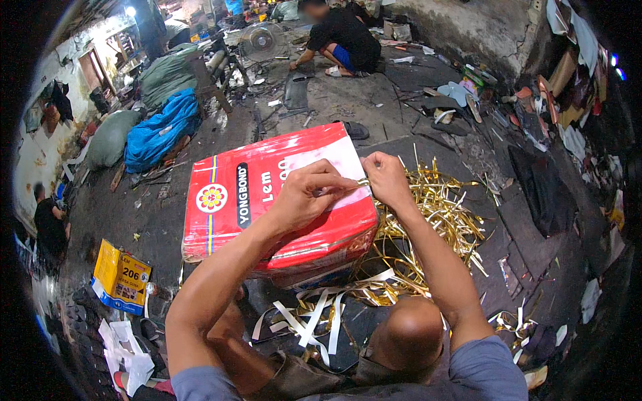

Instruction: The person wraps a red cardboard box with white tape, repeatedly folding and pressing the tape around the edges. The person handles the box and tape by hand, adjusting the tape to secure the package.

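Observation:
In front of my knees stands a red box (221, 177) with a white patch on its top and a shiny, plastic-like surface. Over the box's right part, my left hand (309, 199) is closed in a pinch on the end of a thin gold strip (362, 182). My right hand (388, 179) has its fingers curled at the box's right edge, gripping the same strip; most of the strip is hidden by the fingers. Beside and below that hand lies a tangled heap of gold strips (441, 224), with several white strips (311, 321) near my knees.
A yellow and blue box (122, 277) sits on the floor at the left. Farther back are a blue bag (160, 130), green sacks (170, 77) and a fan (262, 41). Another person (344, 37) crouches at the far end. Scraps litter the right side by a dark sheet (542, 190).

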A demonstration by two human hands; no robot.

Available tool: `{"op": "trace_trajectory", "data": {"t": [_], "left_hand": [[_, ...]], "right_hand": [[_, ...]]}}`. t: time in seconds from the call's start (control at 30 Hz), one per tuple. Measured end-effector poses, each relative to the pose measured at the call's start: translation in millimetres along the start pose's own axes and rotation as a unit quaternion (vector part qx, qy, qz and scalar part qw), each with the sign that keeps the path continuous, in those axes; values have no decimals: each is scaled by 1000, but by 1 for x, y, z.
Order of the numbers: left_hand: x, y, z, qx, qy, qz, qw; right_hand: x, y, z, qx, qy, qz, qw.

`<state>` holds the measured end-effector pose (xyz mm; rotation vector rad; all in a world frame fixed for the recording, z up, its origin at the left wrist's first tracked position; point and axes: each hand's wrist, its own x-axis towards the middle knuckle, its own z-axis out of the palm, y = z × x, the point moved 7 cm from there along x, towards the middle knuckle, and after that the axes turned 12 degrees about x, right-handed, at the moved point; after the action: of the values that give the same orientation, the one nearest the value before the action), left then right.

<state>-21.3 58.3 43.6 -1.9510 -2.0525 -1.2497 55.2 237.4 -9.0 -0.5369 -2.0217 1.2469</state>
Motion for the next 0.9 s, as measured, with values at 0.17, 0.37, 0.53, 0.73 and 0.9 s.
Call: {"op": "trace_trajectory", "data": {"t": [0.17, 0.37, 0.53, 0.73, 0.9], "left_hand": [[-2, 7, 1, 17, 22, 55, 998], [2, 9, 4, 24, 19, 90, 995], [4, 13, 6, 11, 15, 92, 996], [0, 16, 4, 19, 27, 87, 996], [-4, 11, 2, 20, 7, 61, 998]], "right_hand": [[-2, 2, 0, -4, 7, -3, 1000], [-5, 12, 5, 27, 2, 13, 1000], [-7, 18, 4, 19, 10, -5, 1000], [-9, 17, -1, 6, 50, -24, 998], [-9, 16, -5, -2, 80, -18, 997]]}}
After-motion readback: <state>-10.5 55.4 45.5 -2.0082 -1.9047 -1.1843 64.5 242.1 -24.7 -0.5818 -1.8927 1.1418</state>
